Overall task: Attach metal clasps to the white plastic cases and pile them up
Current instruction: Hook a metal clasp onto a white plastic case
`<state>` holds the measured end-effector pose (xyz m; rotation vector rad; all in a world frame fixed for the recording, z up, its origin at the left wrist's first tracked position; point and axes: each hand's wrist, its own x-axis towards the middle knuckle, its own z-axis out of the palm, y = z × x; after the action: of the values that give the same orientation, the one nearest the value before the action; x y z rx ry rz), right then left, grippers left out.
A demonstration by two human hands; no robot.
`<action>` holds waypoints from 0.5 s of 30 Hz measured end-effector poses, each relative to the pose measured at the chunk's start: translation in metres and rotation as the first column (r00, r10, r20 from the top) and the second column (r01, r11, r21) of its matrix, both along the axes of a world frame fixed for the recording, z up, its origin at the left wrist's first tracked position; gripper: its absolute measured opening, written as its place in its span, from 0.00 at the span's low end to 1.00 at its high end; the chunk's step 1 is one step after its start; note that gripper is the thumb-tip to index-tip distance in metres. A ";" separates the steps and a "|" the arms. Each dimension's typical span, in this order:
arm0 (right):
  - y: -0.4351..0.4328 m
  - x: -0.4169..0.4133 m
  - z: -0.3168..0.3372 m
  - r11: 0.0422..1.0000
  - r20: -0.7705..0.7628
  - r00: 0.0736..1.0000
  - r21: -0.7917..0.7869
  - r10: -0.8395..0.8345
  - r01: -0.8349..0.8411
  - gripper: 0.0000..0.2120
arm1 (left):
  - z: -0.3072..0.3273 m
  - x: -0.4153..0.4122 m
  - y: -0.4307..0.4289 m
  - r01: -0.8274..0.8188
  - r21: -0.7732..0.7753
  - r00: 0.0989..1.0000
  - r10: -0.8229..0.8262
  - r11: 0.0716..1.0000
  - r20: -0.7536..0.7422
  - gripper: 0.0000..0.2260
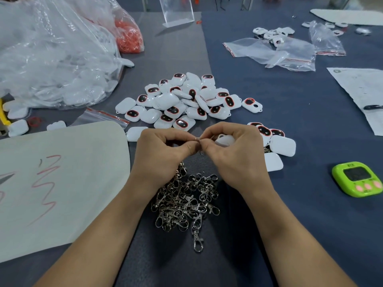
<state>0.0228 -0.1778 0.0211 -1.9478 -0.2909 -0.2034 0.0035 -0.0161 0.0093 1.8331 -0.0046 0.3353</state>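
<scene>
My left hand (165,150) and my right hand (232,148) meet at the table's middle, fingertips pinching a small metal clasp ring (198,139) between them. A white plastic case (224,140) is held in my right hand, mostly hidden by its fingers. Part of the clasp hangs below my left hand (182,169). A heap of loose metal clasps (186,201) lies just below my hands. A pile of white cases with dark, red-rimmed windows (180,100) sits beyond my hands. A smaller group of white cases (275,141) lies at my right hand.
A big clear bag of white cases (51,65) fills the left. A white sheet with red marks (62,179) lies at left. A green timer (357,179) sits at right. Empty zip bags (279,52), papers (362,90) and a clear stand (177,11) lie farther back.
</scene>
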 end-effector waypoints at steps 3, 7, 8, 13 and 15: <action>-0.001 0.000 0.001 1.000 0.020 1.000 -0.018 -0.010 0.011 0.08 | 0.002 0.001 0.002 0.010 -0.003 1.000 -0.010 1.000 0.013 0.07; -0.003 0.000 0.000 0.999 0.044 0.999 -0.052 -0.014 0.016 0.07 | 0.004 0.000 0.002 0.049 -0.016 0.999 -0.049 0.999 0.011 0.06; -0.004 0.001 0.000 0.998 0.051 0.999 -0.059 -0.012 0.015 0.07 | 0.003 0.000 0.002 0.067 -0.015 0.998 -0.067 0.998 0.000 0.06; -0.006 0.000 0.002 0.996 0.102 0.995 -0.086 0.010 -0.001 0.07 | -0.001 0.000 0.001 0.112 0.001 0.993 -0.112 0.994 -0.031 0.06; -0.006 0.000 0.002 0.997 0.109 0.994 -0.081 0.017 -0.008 0.07 | -0.002 0.001 0.001 0.118 -0.006 0.993 -0.118 0.993 -0.021 0.06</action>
<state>0.0227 -0.1841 0.0227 -2.0175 -0.3887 -0.2950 0.0041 -0.0150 0.0074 1.8228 -0.0969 0.2329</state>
